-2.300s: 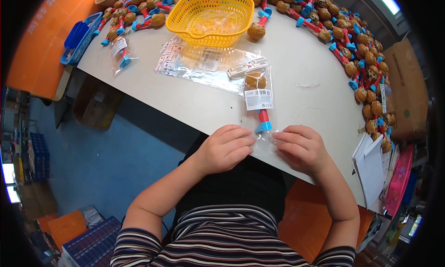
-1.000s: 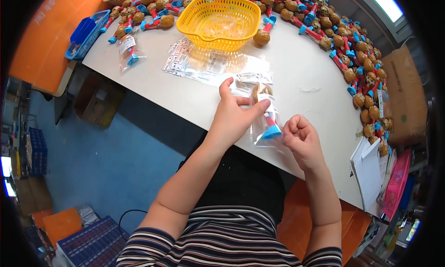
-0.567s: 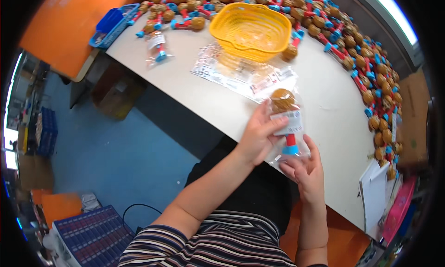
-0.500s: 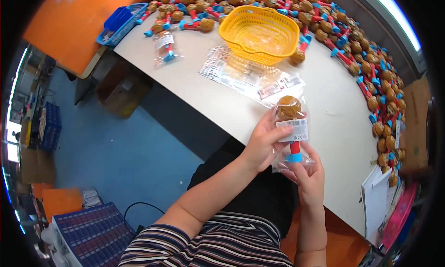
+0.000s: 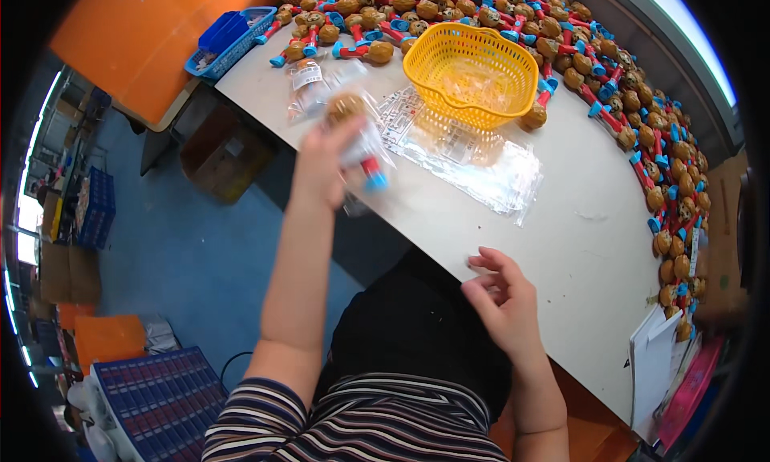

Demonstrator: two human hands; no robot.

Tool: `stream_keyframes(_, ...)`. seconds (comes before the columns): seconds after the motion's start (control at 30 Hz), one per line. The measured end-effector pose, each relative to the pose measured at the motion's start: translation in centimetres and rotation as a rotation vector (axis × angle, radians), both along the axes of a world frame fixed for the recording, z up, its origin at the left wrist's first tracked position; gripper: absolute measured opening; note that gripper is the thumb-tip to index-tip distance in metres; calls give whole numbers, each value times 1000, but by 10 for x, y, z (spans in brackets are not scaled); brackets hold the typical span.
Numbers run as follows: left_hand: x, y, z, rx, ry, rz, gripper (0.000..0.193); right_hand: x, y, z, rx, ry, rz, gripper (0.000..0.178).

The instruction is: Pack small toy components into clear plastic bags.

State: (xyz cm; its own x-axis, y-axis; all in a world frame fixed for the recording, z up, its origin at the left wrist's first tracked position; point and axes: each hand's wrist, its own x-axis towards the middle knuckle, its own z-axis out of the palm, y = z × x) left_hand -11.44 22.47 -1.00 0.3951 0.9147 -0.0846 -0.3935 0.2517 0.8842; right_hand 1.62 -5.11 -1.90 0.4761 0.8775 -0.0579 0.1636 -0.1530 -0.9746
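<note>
My left hand (image 5: 322, 159) is closed round a bagged toy (image 5: 374, 173), blurred by motion, above the left part of the table. The toy has a brown round head and a red and blue handle inside clear plastic. Just beyond it lies another bagged toy (image 5: 307, 83) with a white label. At the table's front edge my right hand (image 5: 505, 300) holds nothing, its fingers curled but apart. A stack of clear printed bags (image 5: 473, 161) lies flat in the middle, partly under a yellow basket (image 5: 472, 75).
Many loose brown-headed toys (image 5: 634, 101) are heaped along the table's back and right edges. A blue basket (image 5: 228, 49) stands at the far left, beside an orange surface (image 5: 128, 45). Papers (image 5: 651, 358) stand at the right edge. A cardboard box (image 5: 228, 153) is on the floor.
My left hand has carried the bagged toy from in front of me to the far left. My right hand has let go of it and stays near the table's front edge.
</note>
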Motion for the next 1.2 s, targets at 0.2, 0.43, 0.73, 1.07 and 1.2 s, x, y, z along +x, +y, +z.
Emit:
stream_keyframes(0.2, 14, 136, -18, 67, 502, -101, 21, 19, 2, -15, -18, 235, -33, 23)
stream_keyframes(0.43, 24, 123, -16, 496, 1126, 25, 37, 12, -2, -22, 70, 63, -65, 12)
stream_keyframes(0.73, 26, 64, 4, 1295, 877, 609, 30, 16, -4, -22, 60, -26, -33, 10)
stream_keyframes(1.07, 102, -81, -39, 1285, 719, -227, 14, 14, -7, -21, 64, 27, -16, 11)
stream_keyframes(1.2, 96, -87, -26, 959, 605, -222, 11, 19, -11, -23, 71, 98, -62, 19)
